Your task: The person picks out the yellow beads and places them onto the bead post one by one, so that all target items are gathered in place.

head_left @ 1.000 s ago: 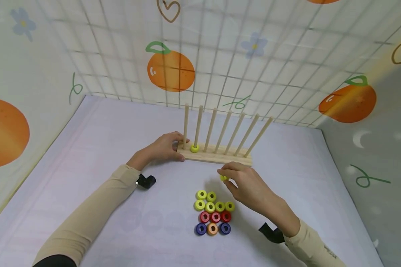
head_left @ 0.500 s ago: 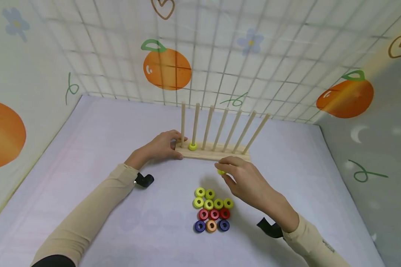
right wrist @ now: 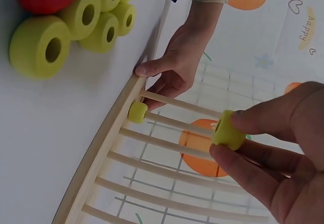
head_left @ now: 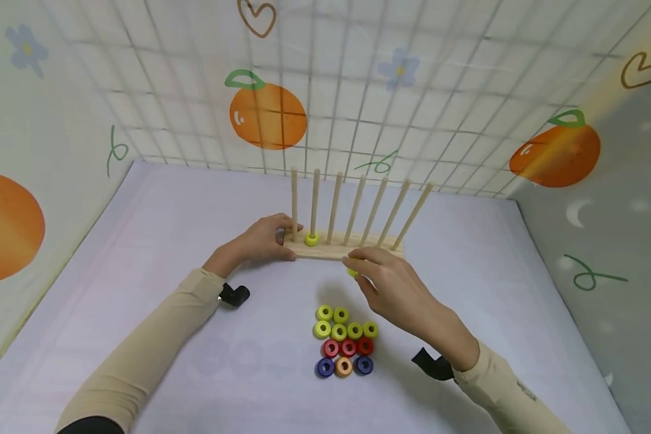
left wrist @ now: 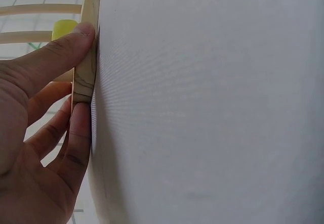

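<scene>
We found the left hand [head_left: 263, 238] gripping the left end of a pale wooden rack [head_left: 328, 252], its thumb on the long front edge and fingers round the end; the left wrist view confirmed contact there. The rack's flat base lay on a white tabletop cloth [head_left: 190, 355] and bore a row of seven slender upright wooden pegs. We noted one yellow, rounded bead with a centre hole [head_left: 311, 240] seated at the foot of the second peg from the left. The right hand [head_left: 393, 289] held a second yellow bead of the same form [right wrist: 230, 131] in a narrow pinch between thumb and fingers. In the head view this bead appeared just in front of the base; in the right wrist view it overlapped the peg ends, and we could not tell whether it touched any. Nearer the person, below the right hand, lay a close group of loose beads in rows: six yellow beads [head_left: 339, 332], three red beads [head_left: 348, 348], and a front row with one orange bead [head_left: 344, 366] between two dark blue beads [head_left: 364, 366]. Both arms wore beige sleeves [head_left: 141, 349]. Behind the rack we recorded a white backdrop printed with oranges [head_left: 268, 116].
</scene>
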Demonstrator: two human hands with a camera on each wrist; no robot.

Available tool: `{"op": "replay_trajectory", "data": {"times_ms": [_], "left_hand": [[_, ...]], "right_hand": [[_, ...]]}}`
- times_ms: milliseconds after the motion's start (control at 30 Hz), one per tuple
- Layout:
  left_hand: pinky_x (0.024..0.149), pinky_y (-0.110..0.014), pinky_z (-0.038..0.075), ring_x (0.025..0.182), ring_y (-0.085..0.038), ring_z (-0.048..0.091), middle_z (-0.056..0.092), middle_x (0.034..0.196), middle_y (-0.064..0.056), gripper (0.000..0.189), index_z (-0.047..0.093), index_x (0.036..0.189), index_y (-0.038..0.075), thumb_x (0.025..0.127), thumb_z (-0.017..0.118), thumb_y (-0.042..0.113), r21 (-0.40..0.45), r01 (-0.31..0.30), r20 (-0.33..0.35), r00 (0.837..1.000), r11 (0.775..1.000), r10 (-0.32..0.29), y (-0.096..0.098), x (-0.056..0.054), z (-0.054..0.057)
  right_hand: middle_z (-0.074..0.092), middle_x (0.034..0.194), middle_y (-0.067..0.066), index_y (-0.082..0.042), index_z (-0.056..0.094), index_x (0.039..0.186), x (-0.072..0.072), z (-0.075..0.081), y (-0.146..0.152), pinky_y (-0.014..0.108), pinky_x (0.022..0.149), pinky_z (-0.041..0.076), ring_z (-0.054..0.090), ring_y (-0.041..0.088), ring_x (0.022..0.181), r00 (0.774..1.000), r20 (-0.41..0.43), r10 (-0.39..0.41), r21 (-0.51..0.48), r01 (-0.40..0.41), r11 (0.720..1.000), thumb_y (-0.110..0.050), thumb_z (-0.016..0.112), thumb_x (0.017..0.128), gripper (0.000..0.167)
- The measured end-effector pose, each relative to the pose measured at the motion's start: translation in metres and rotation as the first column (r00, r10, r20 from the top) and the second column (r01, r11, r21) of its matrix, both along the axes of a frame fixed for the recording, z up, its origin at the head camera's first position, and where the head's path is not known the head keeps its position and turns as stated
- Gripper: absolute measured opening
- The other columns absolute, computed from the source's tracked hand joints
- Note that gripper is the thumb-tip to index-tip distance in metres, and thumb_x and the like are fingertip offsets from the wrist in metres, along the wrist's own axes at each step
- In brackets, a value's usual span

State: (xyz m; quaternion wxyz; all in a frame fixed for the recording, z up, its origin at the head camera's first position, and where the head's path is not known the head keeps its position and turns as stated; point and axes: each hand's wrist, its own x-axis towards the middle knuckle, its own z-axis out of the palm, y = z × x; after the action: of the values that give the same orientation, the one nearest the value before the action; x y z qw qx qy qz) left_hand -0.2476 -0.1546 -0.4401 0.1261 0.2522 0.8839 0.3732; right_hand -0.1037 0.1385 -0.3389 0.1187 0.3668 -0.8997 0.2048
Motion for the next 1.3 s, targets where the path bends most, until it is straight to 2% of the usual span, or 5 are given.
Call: {"op": "replay_trajectory", "data": {"times_ms": [367, 633, 867, 1133, 1300], "left_hand": [[0.092, -0.038, 0.050, 0.117, -0.024, 0.053, 0.055, 0.135, -0.005, 0.067, 0.061, 0.136, 0.009, 0.076, 0.089, 0.021, -0.002, -0.021, 0.014, 1.000, 1.000, 0.021, 0.000, 0.001, 0.003], [0.097, -0.042, 0.047, 0.122, -0.024, 0.050, 0.056, 0.135, -0.005, 0.065, 0.063, 0.134, 0.011, 0.076, 0.090, 0.023, -0.001, -0.016, 0.012, 1.000, 1.000, 0.016, -0.002, 0.001, 0.003], [0.102, -0.043, 0.043, 0.125, -0.024, 0.049, 0.056, 0.135, -0.004, 0.066, 0.063, 0.134, 0.010, 0.075, 0.090, 0.021, 0.005, -0.025, 0.033, 0.999, 1.000, 0.024, -0.002, 0.002, 0.001], [0.101, -0.044, 0.043, 0.124, -0.025, 0.050, 0.055, 0.135, -0.005, 0.066, 0.062, 0.135, 0.011, 0.076, 0.089, 0.024, -0.026, -0.024, 0.024, 0.999, 0.999, 0.025, 0.000, 0.001, 0.004], [0.100, -0.043, 0.045, 0.122, -0.025, 0.050, 0.054, 0.135, -0.004, 0.067, 0.062, 0.136, 0.011, 0.076, 0.089, 0.024, -0.026, -0.022, 0.033, 0.999, 0.999, 0.023, -0.001, 0.001, 0.003]], "right_hand": [[0.068, 0.116, 0.010, -0.003, 0.073, 0.119, -0.005, 0.004, -0.007, 0.029, 0.070, 0.056, 0.066, 0.023, 0.100, 0.999, -0.028, 0.019, -0.002, -0.019, 1.000, 0.004, 0.070, 0.087, 0.032], [0.067, 0.118, 0.011, -0.004, 0.072, 0.121, -0.008, 0.006, -0.016, 0.027, 0.066, 0.055, 0.066, 0.022, 0.098, 0.998, -0.048, 0.035, -0.007, -0.035, 0.999, 0.002, 0.068, 0.090, 0.031], [0.066, 0.120, 0.013, -0.002, 0.070, 0.124, -0.013, 0.015, -0.023, 0.025, 0.061, 0.053, 0.065, 0.025, 0.102, 0.993, -0.095, 0.070, -0.031, -0.074, 0.997, 0.003, 0.069, 0.090, 0.034], [0.067, 0.118, 0.015, 0.000, 0.071, 0.121, -0.021, 0.025, -0.026, 0.028, 0.063, 0.053, 0.065, 0.028, 0.107, 0.986, -0.145, 0.078, -0.048, -0.086, 0.995, 0.006, 0.067, 0.090, 0.032], [0.067, 0.118, 0.014, -0.001, 0.071, 0.121, -0.023, 0.030, -0.027, 0.032, 0.068, 0.056, 0.064, 0.028, 0.109, 0.982, -0.172, 0.080, -0.052, -0.090, 0.995, 0.005, 0.066, 0.091, 0.031]]}}
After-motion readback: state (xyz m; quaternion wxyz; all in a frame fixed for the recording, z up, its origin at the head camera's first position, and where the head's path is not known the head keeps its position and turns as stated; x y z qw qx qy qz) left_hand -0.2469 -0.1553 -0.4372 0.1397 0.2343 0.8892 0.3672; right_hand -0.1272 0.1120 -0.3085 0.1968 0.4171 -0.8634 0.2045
